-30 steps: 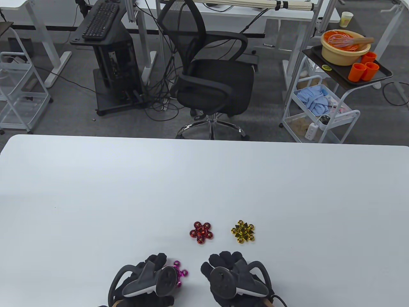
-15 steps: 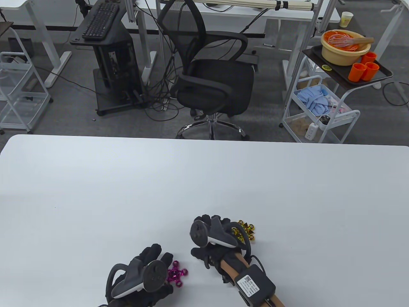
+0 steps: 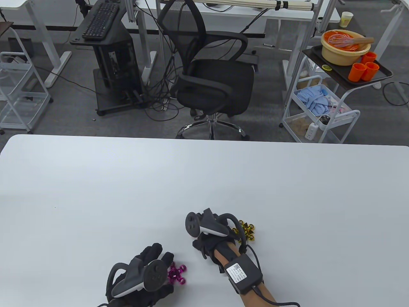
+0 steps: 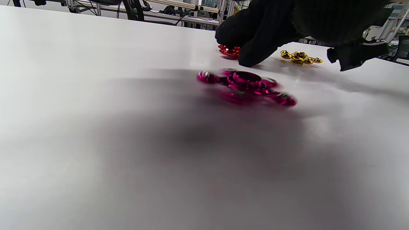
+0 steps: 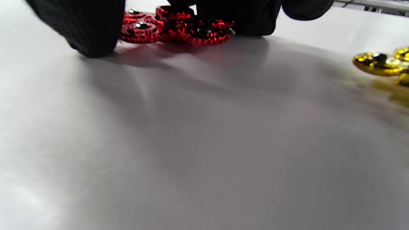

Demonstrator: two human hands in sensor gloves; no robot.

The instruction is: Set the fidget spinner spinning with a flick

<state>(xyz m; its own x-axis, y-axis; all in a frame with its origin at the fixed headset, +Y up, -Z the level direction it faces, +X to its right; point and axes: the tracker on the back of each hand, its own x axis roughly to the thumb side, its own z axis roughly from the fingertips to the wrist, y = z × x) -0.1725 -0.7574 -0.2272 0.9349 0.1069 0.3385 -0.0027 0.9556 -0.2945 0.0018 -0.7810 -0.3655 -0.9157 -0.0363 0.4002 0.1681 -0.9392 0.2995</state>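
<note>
Three fidget spinners lie on the white table. The magenta spinner lies just right of my left hand, whose fingers are stretched out and hold nothing. It is motion-blurred in the left wrist view. My right hand covers the red spinner, which is hidden in the table view. In the right wrist view the red spinner sits between my thumb and another finger, both down on the table beside it. The gold spinner lies just right of that hand.
Past the table's far edge stand a black office chair and a white cart with an orange bowl. The right forearm carries a black box with a cable.
My right hand has moved forward from the near edge onto the red spinner and closed around it. The magenta spinner has turned. My left hand has drawn back slightly to the left.
</note>
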